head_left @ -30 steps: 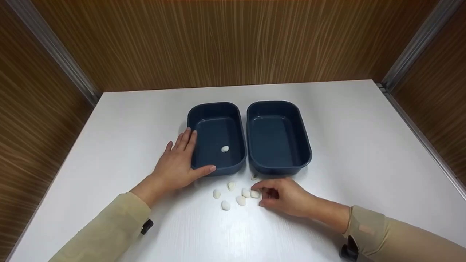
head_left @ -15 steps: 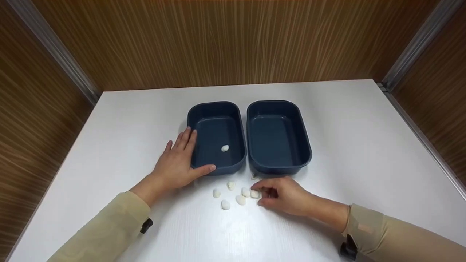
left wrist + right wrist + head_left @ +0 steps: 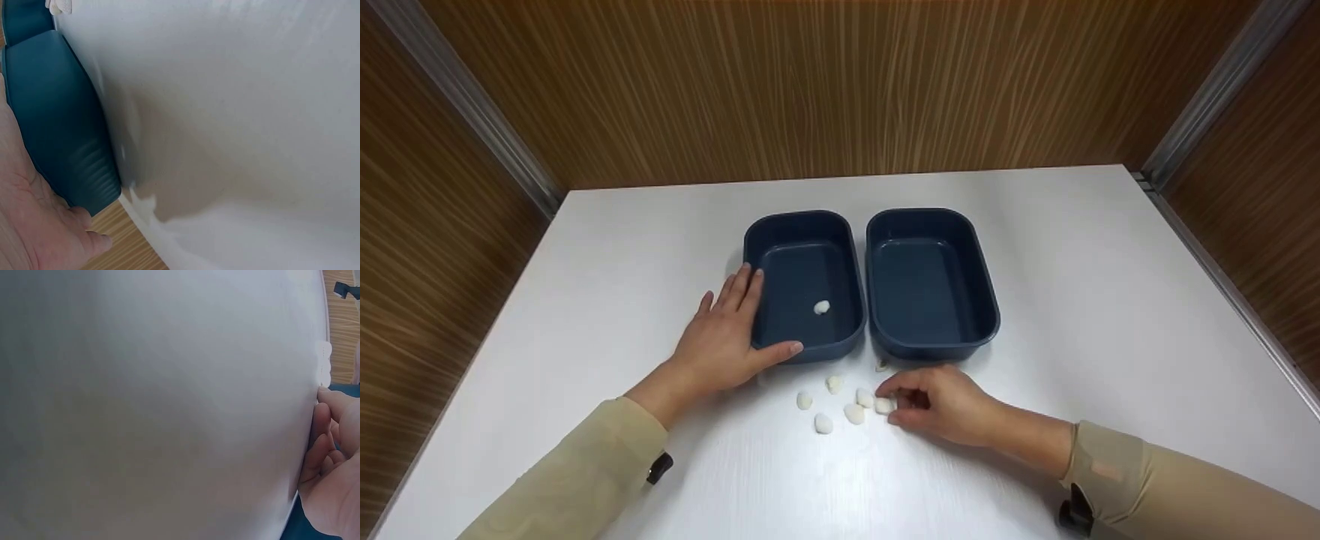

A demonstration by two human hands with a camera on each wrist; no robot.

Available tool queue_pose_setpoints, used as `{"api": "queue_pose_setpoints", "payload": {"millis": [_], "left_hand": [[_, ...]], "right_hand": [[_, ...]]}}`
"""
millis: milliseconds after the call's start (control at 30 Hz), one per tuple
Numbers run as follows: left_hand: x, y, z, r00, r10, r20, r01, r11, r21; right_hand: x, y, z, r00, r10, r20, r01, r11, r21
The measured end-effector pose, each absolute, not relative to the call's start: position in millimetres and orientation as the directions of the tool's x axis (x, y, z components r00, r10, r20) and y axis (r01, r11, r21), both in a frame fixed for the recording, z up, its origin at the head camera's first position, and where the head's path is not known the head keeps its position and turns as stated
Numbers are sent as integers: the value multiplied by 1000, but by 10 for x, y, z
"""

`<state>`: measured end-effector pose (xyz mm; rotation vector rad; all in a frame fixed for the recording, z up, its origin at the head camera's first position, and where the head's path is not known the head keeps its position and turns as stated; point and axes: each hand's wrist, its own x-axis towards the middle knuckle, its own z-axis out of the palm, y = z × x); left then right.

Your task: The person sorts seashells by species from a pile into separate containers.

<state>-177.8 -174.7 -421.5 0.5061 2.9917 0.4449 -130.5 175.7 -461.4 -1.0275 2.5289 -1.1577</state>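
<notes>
My left hand [image 3: 714, 345] rests on the left dark blue bin [image 3: 834, 349], fingers straight over its left rim and thumb along the front corner. In the left wrist view, the palm lies against the bin's wall [image 3: 62, 124]. Inside that bin is one small white shell-like piece [image 3: 821, 307]. Between the curled thumb and index finger of my right hand [image 3: 949, 405] is a small white shell [image 3: 883, 406], pinched low over the table. Several similar white shells [image 3: 854, 413] lie just left of those fingertips. The right wrist view shows the fingers bent, the shell largely hidden.
A second dark blue bin [image 3: 934, 350] stands close beside the first on the right, with nothing inside. One small shell [image 3: 881, 365] lies by its front wall. The white table [image 3: 1110, 300] is bordered by wood-grain panels [image 3: 840, 90] at the back and sides.
The shell at my right fingertips has shifted very slightly toward the near side. My left hand stays on the bin, and the other shells hold their places.
</notes>
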Motion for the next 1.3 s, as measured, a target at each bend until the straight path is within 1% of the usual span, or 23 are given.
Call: {"api": "queue_pose_setpoints", "payload": {"millis": [267,500,800,1033,1300], "left_hand": [[-1785,-1747,-4216,-944,329,-34,304,905,297],[-1786,-1752,-4216,-943,332,-32,309,905,293],[-1778,-1747,-4218,-941,339,-6,322,900,295],[-1776,-1750,-4227,-941,338,-3,323,901,291],[-1784,-1745,-4203,-943,332,-28,309,904,294]], "right_hand": [[-1308,1748,-4606,-743,-661,104,-521,474,-710],[-1314,1744,-4610,-735,-667,123,-539,465,-703],[-1314,1741,-4621,-740,-660,129,-534,461,-709],[-1306,1744,-4630,-747,-651,136,-519,442,-732],[-1307,1768,-4600,-751,-650,117,-460,387,-799]]}}
